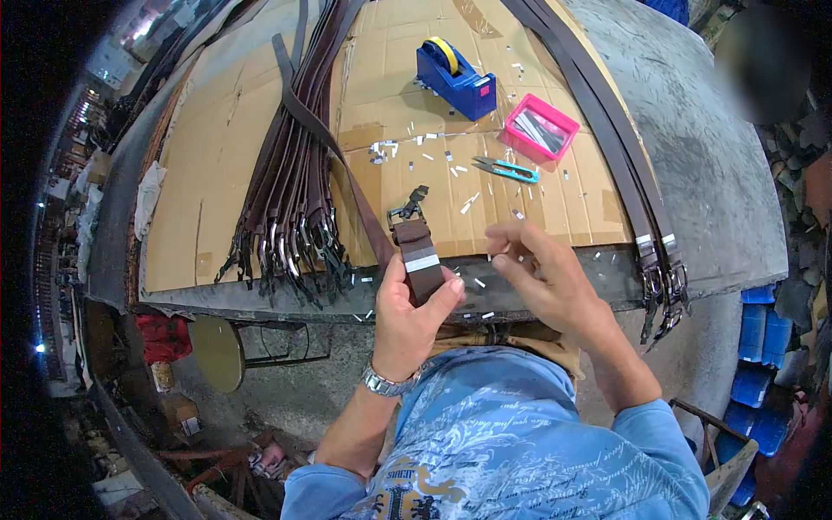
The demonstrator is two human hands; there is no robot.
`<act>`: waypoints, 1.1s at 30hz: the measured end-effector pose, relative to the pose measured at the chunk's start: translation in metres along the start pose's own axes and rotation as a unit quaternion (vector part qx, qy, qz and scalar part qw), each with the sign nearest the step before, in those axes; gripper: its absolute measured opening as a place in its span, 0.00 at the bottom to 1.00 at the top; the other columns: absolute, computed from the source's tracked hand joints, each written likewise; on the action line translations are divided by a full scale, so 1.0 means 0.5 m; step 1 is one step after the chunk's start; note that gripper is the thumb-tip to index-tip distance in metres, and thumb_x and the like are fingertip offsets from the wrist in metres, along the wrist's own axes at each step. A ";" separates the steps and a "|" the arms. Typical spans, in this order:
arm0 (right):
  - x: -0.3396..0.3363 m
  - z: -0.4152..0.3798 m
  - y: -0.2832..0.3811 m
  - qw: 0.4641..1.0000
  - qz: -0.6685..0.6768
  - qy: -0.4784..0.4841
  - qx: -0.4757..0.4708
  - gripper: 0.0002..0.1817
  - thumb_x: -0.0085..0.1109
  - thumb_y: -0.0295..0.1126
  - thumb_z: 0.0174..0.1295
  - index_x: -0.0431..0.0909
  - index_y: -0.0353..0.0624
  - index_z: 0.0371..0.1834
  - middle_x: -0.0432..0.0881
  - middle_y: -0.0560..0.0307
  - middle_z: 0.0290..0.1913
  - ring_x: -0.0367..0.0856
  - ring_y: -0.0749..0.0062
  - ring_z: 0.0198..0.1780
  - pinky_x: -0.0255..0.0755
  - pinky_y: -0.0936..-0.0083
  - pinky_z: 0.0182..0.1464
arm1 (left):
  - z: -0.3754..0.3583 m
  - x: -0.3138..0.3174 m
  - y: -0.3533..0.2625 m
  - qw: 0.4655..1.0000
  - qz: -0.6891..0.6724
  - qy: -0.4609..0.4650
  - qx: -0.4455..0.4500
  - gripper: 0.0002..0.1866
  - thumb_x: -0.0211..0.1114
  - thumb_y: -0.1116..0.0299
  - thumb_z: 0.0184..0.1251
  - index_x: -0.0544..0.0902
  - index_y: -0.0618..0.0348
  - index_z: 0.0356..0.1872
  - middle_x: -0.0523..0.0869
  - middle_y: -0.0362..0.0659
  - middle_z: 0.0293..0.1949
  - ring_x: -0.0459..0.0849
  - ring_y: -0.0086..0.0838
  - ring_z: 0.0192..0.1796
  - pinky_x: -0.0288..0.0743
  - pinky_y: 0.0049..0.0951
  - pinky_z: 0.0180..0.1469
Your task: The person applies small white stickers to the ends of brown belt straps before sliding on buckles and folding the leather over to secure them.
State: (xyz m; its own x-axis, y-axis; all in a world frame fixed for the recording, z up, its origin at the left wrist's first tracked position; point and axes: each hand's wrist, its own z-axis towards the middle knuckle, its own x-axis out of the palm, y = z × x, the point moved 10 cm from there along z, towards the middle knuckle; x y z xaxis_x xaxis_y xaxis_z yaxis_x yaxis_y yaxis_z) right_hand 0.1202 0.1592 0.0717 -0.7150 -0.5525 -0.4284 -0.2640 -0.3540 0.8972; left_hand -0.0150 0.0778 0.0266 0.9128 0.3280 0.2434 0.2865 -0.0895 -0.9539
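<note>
Your left fingers (447, 293) closed round belt (425, 276), buckle end toward twelve o'clock; your right fingers (511, 253) part-curled above worktop (555, 273) edge, at three o'clock from belt, hold unclear.

From here I see dark brown belts (290, 165), one banded white; a blue dispenser (459, 82) with yellow tape (443, 54); a pink box (542, 127); turquoise snips (511, 171); tan cardboard (416, 95); and a light blue shirt (520, 425) with white script and swirls.
</note>
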 end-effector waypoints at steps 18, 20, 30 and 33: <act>0.014 -0.031 -0.067 0.988 0.072 -0.016 0.138 0.10 0.58 0.32 0.64 0.78 0.34 0.37 0.78 0.57 0.28 0.72 0.78 0.28 0.68 0.76 0.32 | -0.013 -0.007 0.026 0.999 -0.031 0.022 -0.020 0.15 0.61 0.74 0.70 0.72 0.64 0.55 0.83 0.44 0.47 0.84 0.24 0.46 0.79 0.26 0.49; 0.014 -0.029 -0.063 0.987 0.076 -0.015 0.142 0.10 0.58 0.32 0.64 0.77 0.34 0.37 0.78 0.58 0.28 0.72 0.78 0.28 0.68 0.76 0.32 | -0.016 -0.003 0.029 0.999 -0.022 0.033 -0.022 0.13 0.58 0.75 0.71 0.73 0.64 0.54 0.83 0.43 0.48 0.84 0.24 0.46 0.78 0.26 0.50; 0.086 0.001 -0.022 0.981 0.113 0.089 0.129 0.11 0.58 0.33 0.63 0.77 0.34 0.36 0.82 0.54 0.29 0.77 0.76 0.29 0.71 0.74 0.34 | -0.020 0.014 0.035 0.997 0.042 0.070 0.003 0.11 0.60 0.77 0.69 0.75 0.65 0.51 0.82 0.40 0.44 0.80 0.18 0.45 0.75 0.22 0.49; 0.091 0.004 -0.016 0.977 0.129 0.100 0.138 0.11 0.59 0.34 0.62 0.78 0.34 0.36 0.82 0.54 0.27 0.77 0.75 0.29 0.71 0.73 0.33 | -0.019 0.009 0.037 0.997 0.051 0.061 0.004 0.11 0.60 0.78 0.68 0.76 0.64 0.50 0.81 0.38 0.41 0.79 0.17 0.44 0.74 0.22 0.47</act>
State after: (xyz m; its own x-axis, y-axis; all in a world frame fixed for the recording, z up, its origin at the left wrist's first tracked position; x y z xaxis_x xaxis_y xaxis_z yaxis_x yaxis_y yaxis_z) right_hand 0.0882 0.1384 0.0453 -0.6470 -0.7428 -0.1722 -0.2763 0.0179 0.9609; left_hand -0.0026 0.0686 0.0119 0.9655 0.2015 0.1646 0.1891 -0.1088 -0.9759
